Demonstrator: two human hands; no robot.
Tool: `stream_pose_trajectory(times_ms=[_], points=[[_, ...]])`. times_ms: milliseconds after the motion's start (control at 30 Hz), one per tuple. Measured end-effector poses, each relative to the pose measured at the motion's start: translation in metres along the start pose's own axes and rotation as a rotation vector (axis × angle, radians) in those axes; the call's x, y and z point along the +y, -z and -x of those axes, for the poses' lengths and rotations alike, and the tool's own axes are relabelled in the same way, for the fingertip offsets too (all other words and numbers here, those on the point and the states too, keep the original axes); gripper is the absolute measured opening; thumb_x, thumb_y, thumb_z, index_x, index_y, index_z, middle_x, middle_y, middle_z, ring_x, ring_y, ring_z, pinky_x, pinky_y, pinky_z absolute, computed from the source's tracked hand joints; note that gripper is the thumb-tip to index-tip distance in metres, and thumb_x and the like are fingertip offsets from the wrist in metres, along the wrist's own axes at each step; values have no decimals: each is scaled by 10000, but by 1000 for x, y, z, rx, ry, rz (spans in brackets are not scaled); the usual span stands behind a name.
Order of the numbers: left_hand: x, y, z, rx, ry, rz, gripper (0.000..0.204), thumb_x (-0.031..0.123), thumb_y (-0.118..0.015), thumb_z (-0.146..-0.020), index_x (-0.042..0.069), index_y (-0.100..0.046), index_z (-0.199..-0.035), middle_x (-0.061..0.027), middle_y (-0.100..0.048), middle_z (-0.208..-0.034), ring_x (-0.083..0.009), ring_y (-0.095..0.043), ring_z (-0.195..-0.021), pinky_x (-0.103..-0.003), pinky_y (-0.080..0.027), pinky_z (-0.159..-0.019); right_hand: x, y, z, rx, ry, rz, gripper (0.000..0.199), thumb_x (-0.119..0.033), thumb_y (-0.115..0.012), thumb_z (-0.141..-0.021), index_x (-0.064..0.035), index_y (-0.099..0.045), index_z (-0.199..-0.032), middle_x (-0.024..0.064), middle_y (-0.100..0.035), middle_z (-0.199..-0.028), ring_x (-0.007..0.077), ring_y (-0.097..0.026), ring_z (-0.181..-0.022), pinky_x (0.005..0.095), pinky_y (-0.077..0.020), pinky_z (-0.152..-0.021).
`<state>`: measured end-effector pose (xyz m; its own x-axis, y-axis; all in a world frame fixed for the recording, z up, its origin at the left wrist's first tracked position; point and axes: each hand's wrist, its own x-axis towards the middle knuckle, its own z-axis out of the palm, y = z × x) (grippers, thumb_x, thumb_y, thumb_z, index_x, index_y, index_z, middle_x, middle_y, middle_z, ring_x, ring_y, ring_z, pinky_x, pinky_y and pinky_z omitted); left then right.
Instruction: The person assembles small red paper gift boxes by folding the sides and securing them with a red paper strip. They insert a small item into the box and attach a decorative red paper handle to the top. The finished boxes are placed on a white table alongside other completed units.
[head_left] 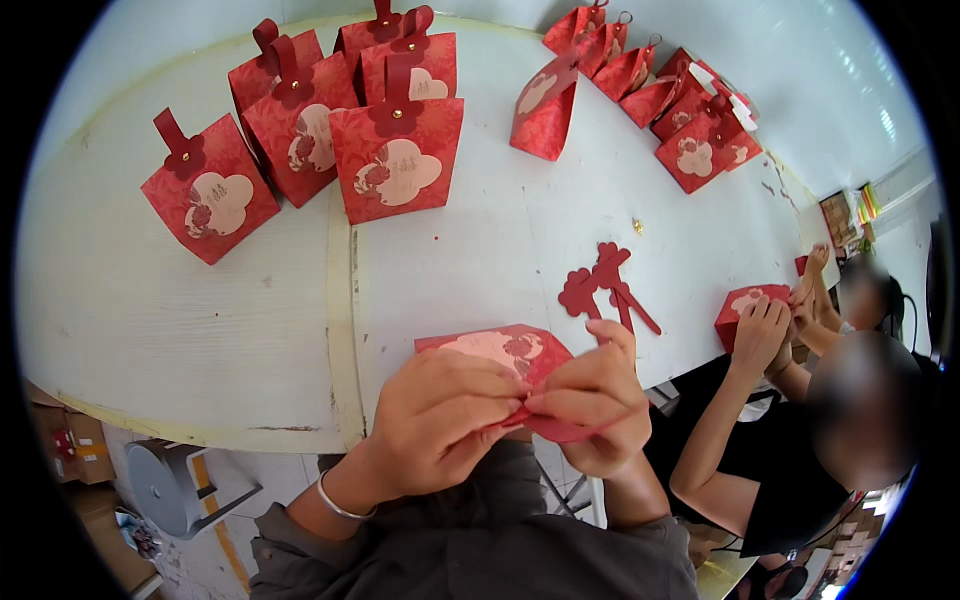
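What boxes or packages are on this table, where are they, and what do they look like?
Unfinished red paper box: at the near edge, held by the left hand and right hand.
Finished red gift boxes: far left, upright, cream flower-shaped labels, strap tabs on top.
More red boxes: far right, leaning in a row.
Red box: right edge, under another person's hands.
Red flower-shaped cutouts: lying flat mid-table.

white worktable (200,310), seam down the middle. cluster of finished red gift bags (310,130) with pale flower-shaped labels standing at far left, one more red bag (545,110) upright alone near centre back. row of flat red bags (680,110) lying overlapped at far right. loose red flower-shaped tabs (605,285) on the tabletop, small gold stud (637,226) just beyond. co-worker (800,440) in black seated at right, handling another red bag (745,305). grey stool (175,485) and cardboard boxes (75,445) below table edge.
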<state>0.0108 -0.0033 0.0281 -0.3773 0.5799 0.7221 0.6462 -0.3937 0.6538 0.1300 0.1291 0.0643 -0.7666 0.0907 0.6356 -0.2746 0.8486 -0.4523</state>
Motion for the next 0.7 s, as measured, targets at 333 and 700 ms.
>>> stream_pose_trajectory(times_ms=[333,700], points=[[11,0,0,-14,-134,-163,210,82,-751,-619,52,-604,-765,-49,-652,-825,-197,-628,-731,-286,-486,-614,-8,5,6,-48,-221,-408,242,7,-739,-619,-98,-632,-810,9,-543,-785,184,-494,-766,339,-366,-816],[9,-4,7,3,-224,-105,152,27,-704,-630,56,-577,-708,-47,-655,-795,-192,-641,-743,-282,-494,-612,-54,41,-9,-21,-210,-283,338,-83,-755,-679,-22,-600,-972,100,-620,-994,252,-572,-880,404,-422,-794]])
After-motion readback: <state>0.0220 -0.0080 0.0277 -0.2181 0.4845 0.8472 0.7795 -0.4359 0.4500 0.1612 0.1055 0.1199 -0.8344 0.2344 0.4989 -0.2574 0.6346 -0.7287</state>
